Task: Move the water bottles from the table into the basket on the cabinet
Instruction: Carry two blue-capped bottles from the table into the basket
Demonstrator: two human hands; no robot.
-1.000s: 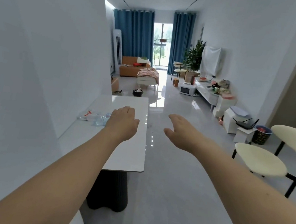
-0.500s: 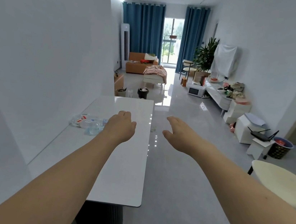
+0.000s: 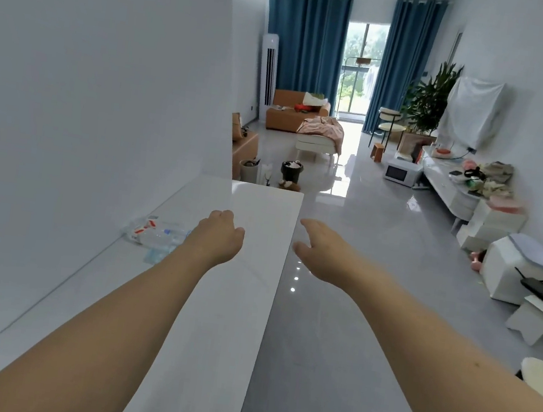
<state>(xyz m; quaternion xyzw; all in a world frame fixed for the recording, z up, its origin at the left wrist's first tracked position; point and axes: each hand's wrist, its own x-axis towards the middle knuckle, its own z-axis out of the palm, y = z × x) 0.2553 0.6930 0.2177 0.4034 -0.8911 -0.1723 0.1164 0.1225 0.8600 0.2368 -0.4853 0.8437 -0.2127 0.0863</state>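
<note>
The bottles are clear plastic, lying on their sides in a small cluster on the white tabletop, close against the wall. Their wraps are white with red patches, and a pale blue piece shows at the cluster's near edge. How many bottles make up the cluster cannot be told, since they overlap and the left forearm covers their right end.

The left hand hangs over the tabletop just right of the bottles, palm down, fingers curled loosely downward with nothing in them. It is near the bottles but whether it touches them cannot be told. The right hand is farther right of the bottles, past the tabletop's right edge and above the grey floor, palm down, fingers spread apart and empty. Both bare forearms reach forward from the bottom of the view.

The wraps carry printing, but it is too small and blurred to read; no brand can be made out.

Far beyond the bottles, down the long room, stand blue curtains and an orange sofa. Well to the right of the bottles, along the opposite wall, a low white cabinet carries clutter; no item on it can be told clearly at this distance.
</note>
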